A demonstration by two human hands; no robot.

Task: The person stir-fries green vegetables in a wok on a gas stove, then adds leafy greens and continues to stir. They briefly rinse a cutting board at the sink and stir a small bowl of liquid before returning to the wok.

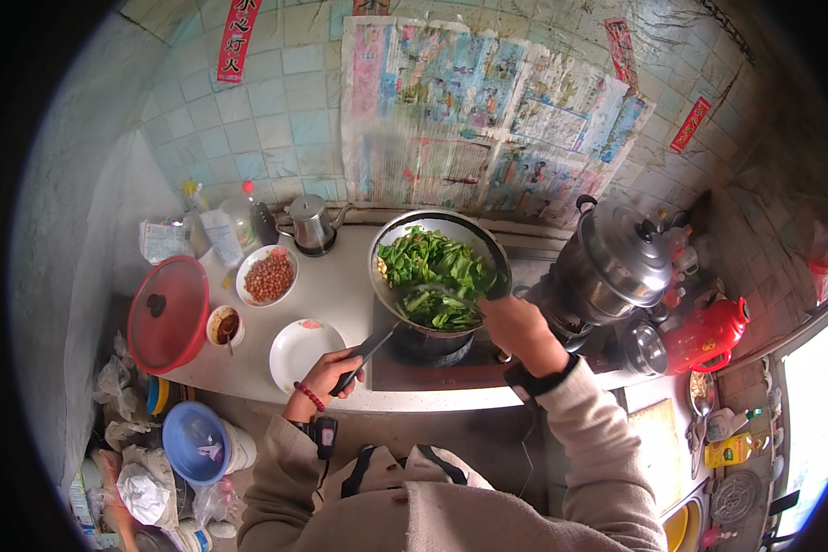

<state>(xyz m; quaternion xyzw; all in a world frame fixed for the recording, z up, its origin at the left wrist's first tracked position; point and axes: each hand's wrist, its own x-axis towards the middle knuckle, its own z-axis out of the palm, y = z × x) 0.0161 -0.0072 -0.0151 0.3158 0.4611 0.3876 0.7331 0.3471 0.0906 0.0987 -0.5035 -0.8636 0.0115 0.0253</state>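
A wok (479, 241) full of chopped leafy greens (445, 259) sits on the gas stove (400, 376) before me, tilted a little my way. My left hand (331, 378) is wrapped around the wok's black handle (372, 346). Over the wok's right rim, my right hand (521, 331) grips a cooking utensil (448, 292), whose far end is buried among the greens. Some yellowish bits (382, 269) show at the left edge of the greens. Just left of my left hand lies a white plate (307, 352) with a floral rim.
Left on the counter are a bowl of peanuts (269, 276), a sauce cup (225, 326), a red-rimmed lid (168, 314) and a metal kettle (310, 224). A large lidded steel pot (610, 262) occupies the right burner. Beyond it lies a red thermos (709, 336). A blue basin (196, 441) stands below.
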